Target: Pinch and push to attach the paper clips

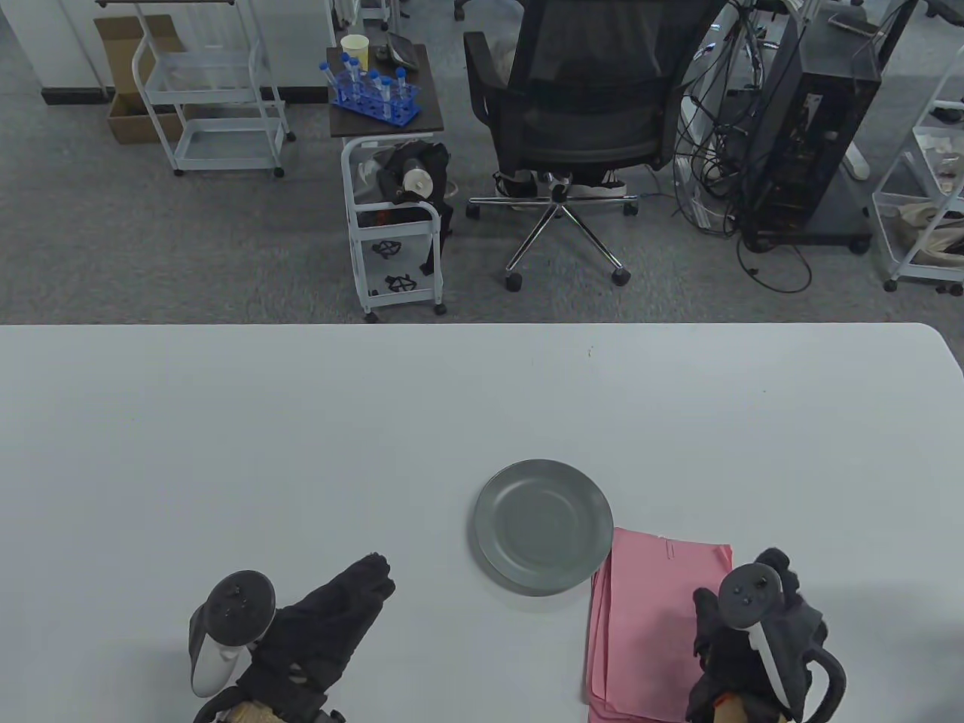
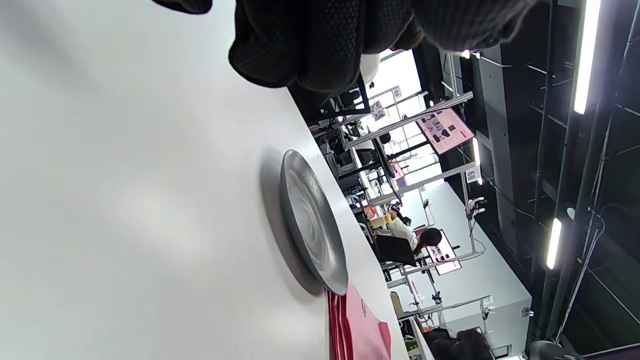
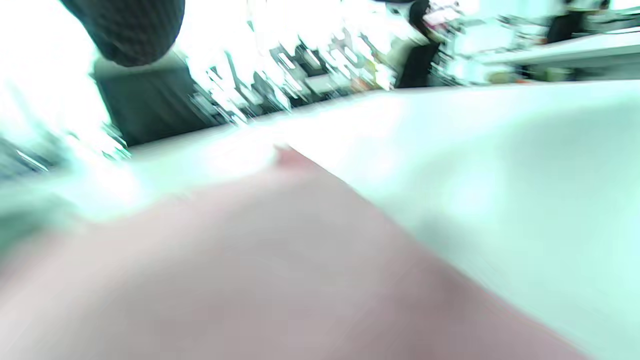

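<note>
We see the pink papers [image 1: 648, 617] near the worktop's [image 1: 301, 452] edge, beside the plate [image 1: 544, 526] — thin, floppy, best pinched at an edge; left hand [image 1: 331, 617] flat, fingers apart; right hand [image 1: 753, 640] — cannot tell

- Gloved fingers [image 2: 320, 45] hang in from the top edge, above the table [image 2: 125, 200], bunched together (whether they touch it cannot be told).
- A grey plate [image 2: 312, 225] lies on the table, seen nearly edge-on.
- Pink paper [image 2: 362, 325], a stack of sheets, lies just beside the plate; the plate's rim seems to overlap one corner.
</note>
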The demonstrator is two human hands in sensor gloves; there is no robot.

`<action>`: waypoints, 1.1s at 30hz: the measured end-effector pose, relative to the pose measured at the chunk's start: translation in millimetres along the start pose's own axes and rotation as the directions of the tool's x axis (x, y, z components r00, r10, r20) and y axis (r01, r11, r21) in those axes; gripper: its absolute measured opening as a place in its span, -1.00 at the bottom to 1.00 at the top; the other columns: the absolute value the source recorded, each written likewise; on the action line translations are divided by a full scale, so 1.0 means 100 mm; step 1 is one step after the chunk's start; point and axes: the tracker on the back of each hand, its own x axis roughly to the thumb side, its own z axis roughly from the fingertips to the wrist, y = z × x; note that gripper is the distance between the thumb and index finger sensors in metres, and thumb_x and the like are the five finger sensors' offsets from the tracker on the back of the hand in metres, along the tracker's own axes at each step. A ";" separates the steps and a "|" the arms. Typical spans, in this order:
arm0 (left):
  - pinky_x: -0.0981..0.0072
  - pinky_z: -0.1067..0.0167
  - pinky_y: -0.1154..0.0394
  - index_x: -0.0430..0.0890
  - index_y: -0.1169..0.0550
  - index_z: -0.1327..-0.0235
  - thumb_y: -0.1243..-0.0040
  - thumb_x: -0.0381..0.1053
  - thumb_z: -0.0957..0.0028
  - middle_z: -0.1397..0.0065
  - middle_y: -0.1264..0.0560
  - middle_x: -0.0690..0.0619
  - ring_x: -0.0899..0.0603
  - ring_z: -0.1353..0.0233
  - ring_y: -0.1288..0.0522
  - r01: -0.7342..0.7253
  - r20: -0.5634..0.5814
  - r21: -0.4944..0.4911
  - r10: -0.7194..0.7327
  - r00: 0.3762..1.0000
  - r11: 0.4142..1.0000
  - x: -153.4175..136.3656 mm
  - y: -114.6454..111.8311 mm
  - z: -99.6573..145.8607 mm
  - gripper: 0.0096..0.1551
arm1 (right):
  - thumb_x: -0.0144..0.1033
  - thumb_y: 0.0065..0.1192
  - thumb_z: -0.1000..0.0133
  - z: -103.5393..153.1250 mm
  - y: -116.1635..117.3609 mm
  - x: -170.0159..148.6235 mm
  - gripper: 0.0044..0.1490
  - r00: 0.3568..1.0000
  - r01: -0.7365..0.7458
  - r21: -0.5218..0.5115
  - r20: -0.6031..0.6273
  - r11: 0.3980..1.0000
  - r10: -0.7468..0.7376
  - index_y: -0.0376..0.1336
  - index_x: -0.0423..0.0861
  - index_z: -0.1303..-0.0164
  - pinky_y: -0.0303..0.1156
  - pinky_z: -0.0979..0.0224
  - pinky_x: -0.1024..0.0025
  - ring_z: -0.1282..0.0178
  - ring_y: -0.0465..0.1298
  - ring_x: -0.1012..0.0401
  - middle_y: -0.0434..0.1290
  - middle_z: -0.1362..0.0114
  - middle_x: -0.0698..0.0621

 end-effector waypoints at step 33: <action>-0.30 -0.58 -0.03 0.17 -0.29 -0.53 -0.11 0.37 0.07 -0.67 -0.26 0.06 -0.20 -0.72 -0.19 0.624 -0.163 0.130 -0.605 0.780 0.770 0.14 -0.09 0.02 -0.16 | 0.21 0.07 0.09 0.26 0.46 0.61 0.09 0.905 0.032 0.158 0.414 0.987 -0.096 -0.29 -0.01 -0.46 -0.40 -0.52 -0.36 -0.62 -0.26 -0.23 -0.26 -0.64 -0.15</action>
